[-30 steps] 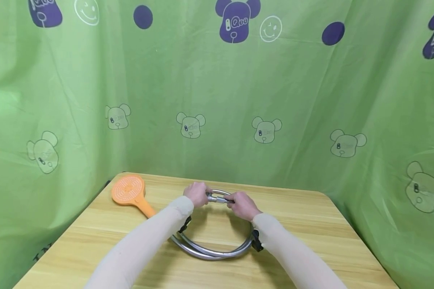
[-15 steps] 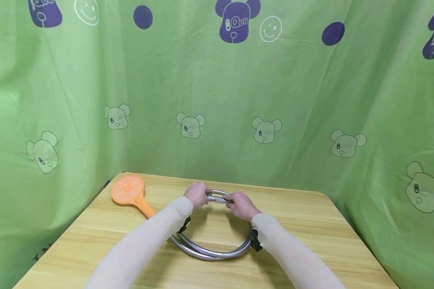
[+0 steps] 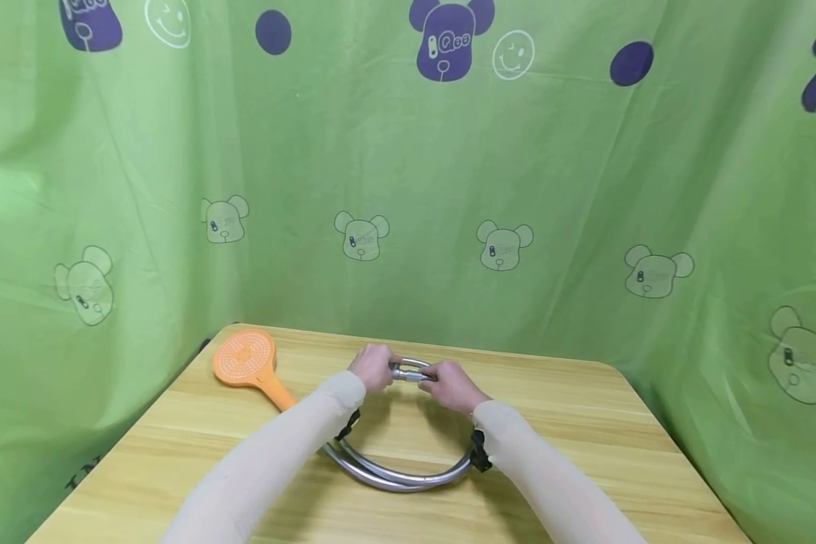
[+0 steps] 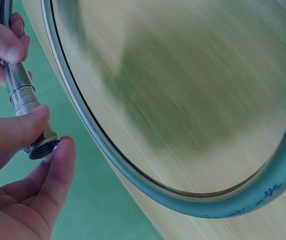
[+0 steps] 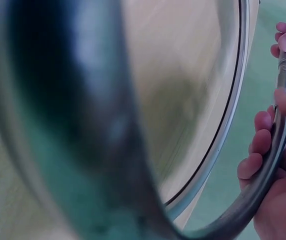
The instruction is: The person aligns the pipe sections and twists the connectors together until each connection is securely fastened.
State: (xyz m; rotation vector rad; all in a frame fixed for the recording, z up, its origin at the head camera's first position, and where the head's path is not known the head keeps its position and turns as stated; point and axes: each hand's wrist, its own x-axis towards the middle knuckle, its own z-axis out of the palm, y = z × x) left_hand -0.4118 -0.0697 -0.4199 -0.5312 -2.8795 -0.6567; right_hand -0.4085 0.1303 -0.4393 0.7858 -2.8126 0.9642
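The surface point(image 3: 585, 423) is pale yellow-tan wood with brownish streaked grain. At its far left corner, the shower head point(image 3: 244, 357) is bright orange, its round front dotted with small whitish specks in rings. Over the surface's middle, the hose point(image 3: 442, 478) and fitting point(image 3: 408, 375) are silver-grey; the left wrist view tints the hose teal, with dark blue flecks. The sleeves point(image 3: 265, 461) above the surface are plain off-white. Behind the surface, the green curtain point(image 3: 421, 151) shows purple bears point(image 3: 445, 39), purple spots point(image 3: 631, 63), white-outlined smileys point(image 3: 513, 54) and dark-outlined pale green bears point(image 3: 501, 248).
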